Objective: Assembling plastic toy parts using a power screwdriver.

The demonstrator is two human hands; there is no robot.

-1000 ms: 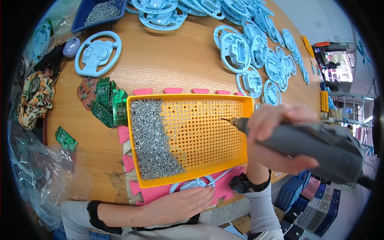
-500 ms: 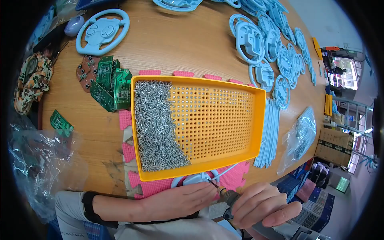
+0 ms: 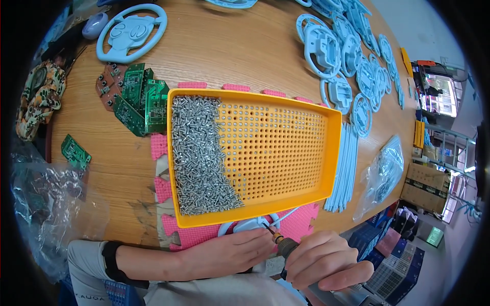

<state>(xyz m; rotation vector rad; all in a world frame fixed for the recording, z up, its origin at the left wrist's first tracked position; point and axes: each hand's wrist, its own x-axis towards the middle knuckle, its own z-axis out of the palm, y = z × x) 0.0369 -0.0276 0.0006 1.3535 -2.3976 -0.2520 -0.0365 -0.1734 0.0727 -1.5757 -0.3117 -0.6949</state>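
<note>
My right hand (image 3: 321, 262) is wrapped round an electric screwdriver (image 3: 287, 247), whose thin bit points left and down to a light-blue toy steering wheel (image 3: 250, 225). The bit's tip meets the wheel's near side, by a thin pale-blue rod (image 3: 287, 216). My left hand (image 3: 229, 256) lies across the near part of that wheel with its fingers together, holding it; the hand hides much of the wheel. Just beyond both hands stands a yellow tray (image 3: 265, 212) with a perforated floor. Silver screws (image 3: 201, 158) are heaped at its left, and several sit in holes.
Pink foam matting (image 3: 204, 235) lies under the tray. Green circuit boards (image 3: 133, 104) and another steering wheel (image 3: 131, 33) are to the left. More light-blue wheel parts (image 3: 322, 51), pale rods (image 3: 342, 168) and a clear plastic bag (image 3: 380, 173) occupy the right side.
My right hand and the screwdriver have shifted slightly left. The tray and table sit a little higher in the picture; my left hand stays on the wheel.
</note>
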